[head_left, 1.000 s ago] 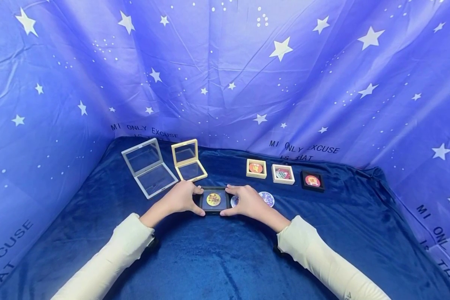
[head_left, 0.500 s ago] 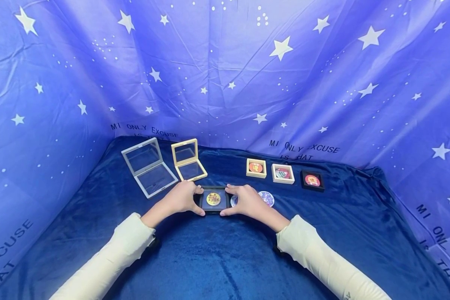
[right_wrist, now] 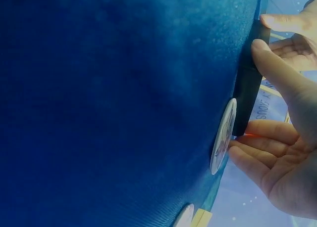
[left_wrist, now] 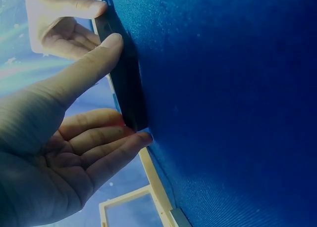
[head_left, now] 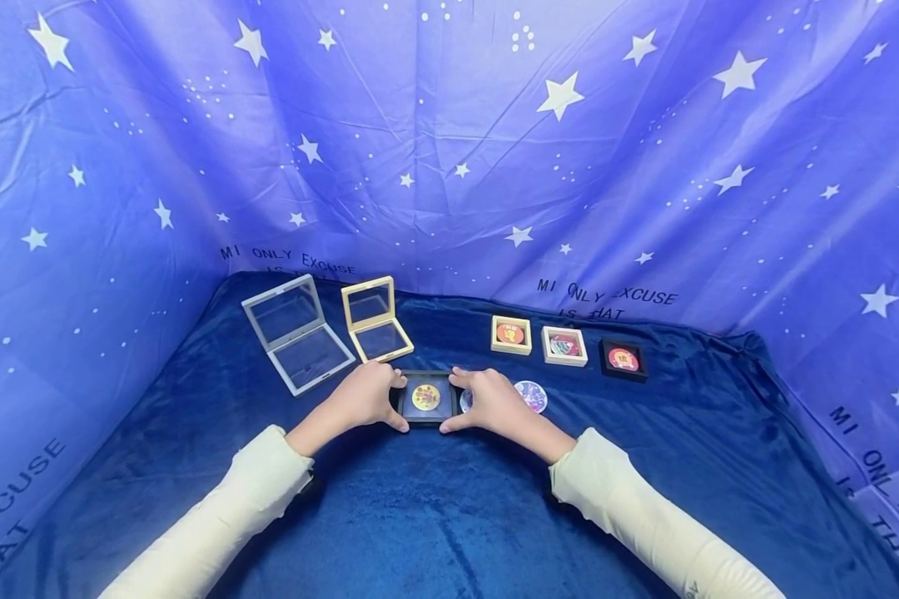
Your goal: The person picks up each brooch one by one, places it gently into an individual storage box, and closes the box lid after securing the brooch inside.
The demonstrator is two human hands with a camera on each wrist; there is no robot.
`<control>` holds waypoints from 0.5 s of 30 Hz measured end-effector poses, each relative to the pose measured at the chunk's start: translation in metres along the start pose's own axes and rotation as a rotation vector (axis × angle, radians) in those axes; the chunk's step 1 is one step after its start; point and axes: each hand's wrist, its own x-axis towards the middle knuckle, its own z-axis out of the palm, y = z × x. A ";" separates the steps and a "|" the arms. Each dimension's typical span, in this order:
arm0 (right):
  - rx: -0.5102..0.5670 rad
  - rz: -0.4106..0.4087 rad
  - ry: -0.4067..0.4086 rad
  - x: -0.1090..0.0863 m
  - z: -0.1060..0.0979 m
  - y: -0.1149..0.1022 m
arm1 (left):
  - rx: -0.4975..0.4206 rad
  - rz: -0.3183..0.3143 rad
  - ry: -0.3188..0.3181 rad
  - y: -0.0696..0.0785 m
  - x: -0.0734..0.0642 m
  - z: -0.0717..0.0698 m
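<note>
A flat black display frame [head_left: 429,422] with a clear window lies on the blue cloth, a round yellow badge [head_left: 425,397] showing inside. My left hand [head_left: 367,394] holds its left end between thumb and fingers, thumb on the near edge. At the right end my right hand [head_left: 489,401] grips the frame the same way. In the right wrist view, a round white-rimmed badge [right_wrist: 224,136] lies close by my right fingertips. Another purple-and-white badge [head_left: 532,397] shows past my right hand in the head view.
Behind my left hand stand a grey display frame [head_left: 310,366] and a smaller yellow one [head_left: 378,318], lids raised. Back right sit three small boxes with badges: a yellow box [head_left: 511,349], a pale box [head_left: 565,359] and a black box [head_left: 625,374]. A starry curtain [head_left: 449,225] hangs behind.
</note>
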 end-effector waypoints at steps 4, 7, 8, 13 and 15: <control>0.010 0.003 0.007 -0.001 0.001 0.001 | -0.007 -0.011 -0.006 0.000 -0.001 0.000; 0.014 0.001 0.013 -0.001 0.002 0.001 | -0.010 -0.013 -0.006 -0.001 -0.001 0.001; 0.016 0.000 0.015 -0.001 0.002 0.002 | -0.012 -0.013 -0.004 -0.001 0.000 0.001; 0.007 -0.003 0.023 -0.001 0.002 0.002 | -0.012 -0.005 0.011 -0.002 0.000 0.002; 0.004 -0.003 0.024 0.000 0.002 0.002 | -0.011 -0.005 0.011 -0.002 0.000 0.002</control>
